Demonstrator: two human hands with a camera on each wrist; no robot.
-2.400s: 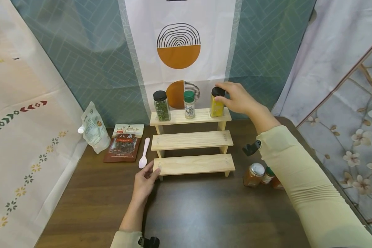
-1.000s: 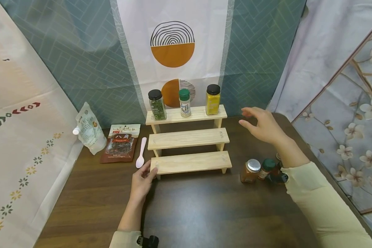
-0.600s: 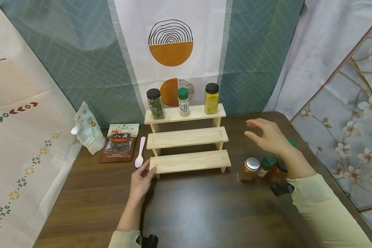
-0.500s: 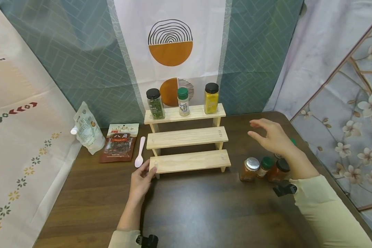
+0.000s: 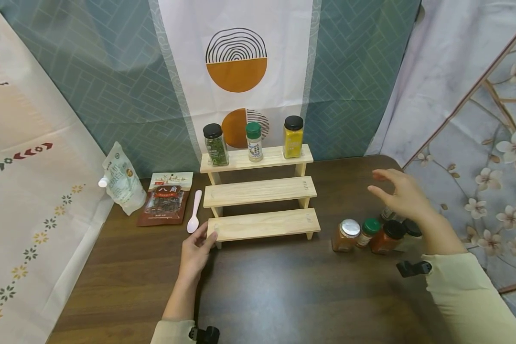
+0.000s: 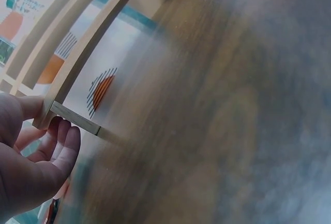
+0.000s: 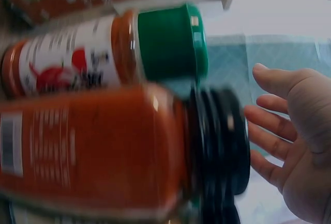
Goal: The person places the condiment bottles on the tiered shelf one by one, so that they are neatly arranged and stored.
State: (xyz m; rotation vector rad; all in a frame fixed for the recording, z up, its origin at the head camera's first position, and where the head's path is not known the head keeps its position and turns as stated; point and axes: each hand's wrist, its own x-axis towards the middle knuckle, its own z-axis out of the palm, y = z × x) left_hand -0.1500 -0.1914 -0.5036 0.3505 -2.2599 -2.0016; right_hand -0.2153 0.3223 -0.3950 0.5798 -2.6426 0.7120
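Pinching flat wooden shelf [image 5: 264,225], left grip [image 5: 196,251]; right grip [image 5: 403,192] loosely parted near round-lidded jars [image 5: 389,236].

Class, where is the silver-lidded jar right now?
In the head view, the silver-lidded jar stands on the table, to the right of the wooden rack and just left of a green-lidded jar.

A teal backdrop [image 5: 357,71], seemingly fabric, hangs beside a floral curtain [image 5: 468,153]

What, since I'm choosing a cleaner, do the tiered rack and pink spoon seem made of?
The tiered rack looks like pale matte wood, perhaps unvarnished, judging by its grain. The pink spoon is probably smooth plastic, given its even pastel colour, though ceramic is possible.
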